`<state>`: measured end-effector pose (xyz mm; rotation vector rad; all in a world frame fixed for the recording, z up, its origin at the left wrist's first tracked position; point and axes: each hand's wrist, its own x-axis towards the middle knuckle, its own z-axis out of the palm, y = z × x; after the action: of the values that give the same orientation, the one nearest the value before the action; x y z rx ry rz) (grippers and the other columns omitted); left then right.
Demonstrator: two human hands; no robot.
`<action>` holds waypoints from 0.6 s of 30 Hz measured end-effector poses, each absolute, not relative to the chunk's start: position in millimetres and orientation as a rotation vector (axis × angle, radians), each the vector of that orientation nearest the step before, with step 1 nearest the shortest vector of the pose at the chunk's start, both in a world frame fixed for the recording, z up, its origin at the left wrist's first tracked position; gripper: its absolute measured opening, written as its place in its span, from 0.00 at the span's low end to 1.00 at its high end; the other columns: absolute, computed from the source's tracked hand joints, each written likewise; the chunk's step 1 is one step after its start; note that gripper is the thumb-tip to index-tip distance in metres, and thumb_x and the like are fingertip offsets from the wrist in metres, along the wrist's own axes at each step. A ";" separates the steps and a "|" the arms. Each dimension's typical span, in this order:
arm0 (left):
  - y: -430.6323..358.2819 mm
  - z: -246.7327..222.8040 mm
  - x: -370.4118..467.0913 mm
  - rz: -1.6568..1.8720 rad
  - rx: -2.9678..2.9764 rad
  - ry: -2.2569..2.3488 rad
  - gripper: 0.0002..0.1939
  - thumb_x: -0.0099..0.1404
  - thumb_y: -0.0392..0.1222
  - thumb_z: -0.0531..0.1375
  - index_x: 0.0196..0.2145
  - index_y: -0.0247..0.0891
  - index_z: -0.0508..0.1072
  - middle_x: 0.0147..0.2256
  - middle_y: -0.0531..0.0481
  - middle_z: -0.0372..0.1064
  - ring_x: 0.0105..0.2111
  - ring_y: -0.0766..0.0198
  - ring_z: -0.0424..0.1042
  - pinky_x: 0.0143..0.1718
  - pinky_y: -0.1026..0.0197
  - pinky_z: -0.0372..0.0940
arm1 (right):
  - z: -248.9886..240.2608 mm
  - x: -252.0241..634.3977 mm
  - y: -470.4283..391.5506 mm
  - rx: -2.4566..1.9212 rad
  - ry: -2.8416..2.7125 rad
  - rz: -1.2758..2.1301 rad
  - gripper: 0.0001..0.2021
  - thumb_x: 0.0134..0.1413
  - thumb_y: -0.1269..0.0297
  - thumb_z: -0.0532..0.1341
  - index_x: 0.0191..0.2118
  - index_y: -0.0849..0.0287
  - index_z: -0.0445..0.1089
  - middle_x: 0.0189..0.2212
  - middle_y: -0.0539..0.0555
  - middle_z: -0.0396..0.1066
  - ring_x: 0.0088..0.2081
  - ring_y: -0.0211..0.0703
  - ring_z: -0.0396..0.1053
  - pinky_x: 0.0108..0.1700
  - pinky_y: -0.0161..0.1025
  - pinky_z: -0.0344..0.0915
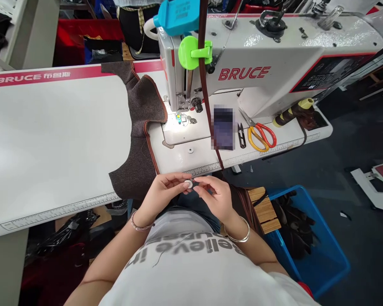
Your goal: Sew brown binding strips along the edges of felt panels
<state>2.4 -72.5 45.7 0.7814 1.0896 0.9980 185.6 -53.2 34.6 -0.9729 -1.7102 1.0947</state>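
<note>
One bobbin [188, 183] pinched between two hands [191, 193].

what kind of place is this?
Most likely a garment sewing workshop. An industrial sewing machine sits on a long white table, brown fabric lies beside the needle, scissors rest nearby, and a blue bin of dark cloth stands on the floor.

A white work table [51, 140] fills the left; dark floor [354, 148] at right, with a blue bin [332, 259] lower right and red crates [79, 34] upper left.
</note>
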 end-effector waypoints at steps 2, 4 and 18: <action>-71.7 43.6 1.8 1.016 0.742 1.061 0.13 0.58 0.42 0.68 0.41 0.36 0.79 0.32 0.47 0.77 0.30 0.67 0.74 0.34 0.68 0.71 | 37.6 187.5 -51.8 -0.963 -1.764 1.040 0.05 0.57 0.70 0.63 0.39 0.57 0.75 0.28 0.51 0.73 0.27 0.36 0.67 0.30 0.34 0.65; -70.8 42.4 1.9 1.028 0.692 1.028 0.12 0.57 0.42 0.68 0.39 0.36 0.79 0.33 0.47 0.77 0.30 0.67 0.74 0.33 0.68 0.70 | 39.7 188.5 -50.7 -0.959 -1.808 1.010 0.04 0.58 0.70 0.62 0.36 0.57 0.74 0.27 0.51 0.72 0.27 0.36 0.66 0.30 0.35 0.64; -71.0 44.1 4.0 1.011 0.568 1.011 0.15 0.53 0.42 0.70 0.37 0.34 0.78 0.32 0.46 0.76 0.28 0.66 0.74 0.32 0.65 0.70 | 42.7 185.9 -51.4 -1.024 -1.765 1.039 0.06 0.61 0.68 0.58 0.32 0.58 0.69 0.25 0.50 0.64 0.27 0.37 0.61 0.30 0.36 0.61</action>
<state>4.0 -71.0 44.1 0.5682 1.0113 1.0114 185.9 -51.4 42.7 -1.0244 -1.7647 1.0391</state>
